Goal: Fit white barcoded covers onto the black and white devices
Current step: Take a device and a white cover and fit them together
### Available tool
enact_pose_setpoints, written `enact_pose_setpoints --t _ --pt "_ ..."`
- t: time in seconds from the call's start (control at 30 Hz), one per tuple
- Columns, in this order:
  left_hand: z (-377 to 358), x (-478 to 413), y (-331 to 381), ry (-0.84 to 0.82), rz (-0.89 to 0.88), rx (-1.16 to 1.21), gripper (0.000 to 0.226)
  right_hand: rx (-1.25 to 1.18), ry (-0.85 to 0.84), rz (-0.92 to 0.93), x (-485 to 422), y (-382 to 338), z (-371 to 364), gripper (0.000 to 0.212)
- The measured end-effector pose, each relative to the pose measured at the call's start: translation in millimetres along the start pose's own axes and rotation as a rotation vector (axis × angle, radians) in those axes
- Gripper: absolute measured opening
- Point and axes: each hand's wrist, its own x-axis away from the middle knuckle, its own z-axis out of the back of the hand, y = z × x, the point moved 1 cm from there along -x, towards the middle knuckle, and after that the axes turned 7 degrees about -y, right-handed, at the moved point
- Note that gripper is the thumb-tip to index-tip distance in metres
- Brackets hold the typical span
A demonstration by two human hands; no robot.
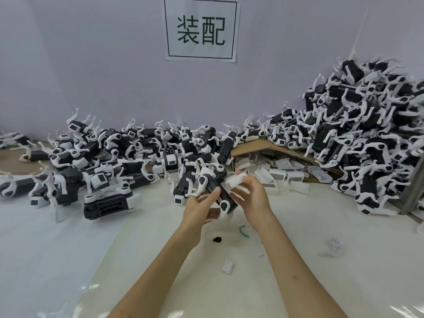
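Holding one black and white device up over the worktop in the left hand, fingers curled round its dark body, near the middle of the head view. Pinching a white cover in the right hand, thumb and fingers bent round it, set against the far end of the device; hard to tell whether seated or only lined up.

Judging from this, partway through one fitting, with plenty left to do. Along the wall on the left, a low heap of devices; on the right, a much taller heap. No telling how many in either heap already carry covers. Just behind the hands, a good stock of barcoded covers spilling from a tipped cardboard box.

Open room mostly toward the near side: bare worktop under and beside the forearms, broken only by a small white part, a black scrap, a green strip and a clear plastic bit. Hemmed in behind by the heaps and the wall with its printed sign. Front edge of the worktop out of sight.
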Motion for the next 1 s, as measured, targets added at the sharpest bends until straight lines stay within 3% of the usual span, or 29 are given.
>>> enact_pose_setpoints --t 0.2,0.33,0.67,0.8,1.0 --pt "-0.5 0.7 2.7 0.045 -0.042 -0.015 0.034 0.164 0.095 -0.031 0.6 5.9 6.5 0.005" --pt "1.1 3.6 5.4 0.034 -0.018 0.07 0.042 0.178 0.106 -0.066 2.1 6.9 8.9 0.009" --pt "0.4 1.9 2.8 0.018 0.001 0.075 0.039 -0.014 0.159 -0.064 2.0 5.9 5.3 0.008" --pt "-0.2 1.8 1.0 0.014 0.023 0.074 0.042 -0.183 0.054 0.001 3.6 2.6 4.0 0.015" --pt "0.7 2.0 -0.4 0.034 0.007 0.058 0.04 -0.04 -0.17 0.047 9.7 0.5 -5.7 0.03"
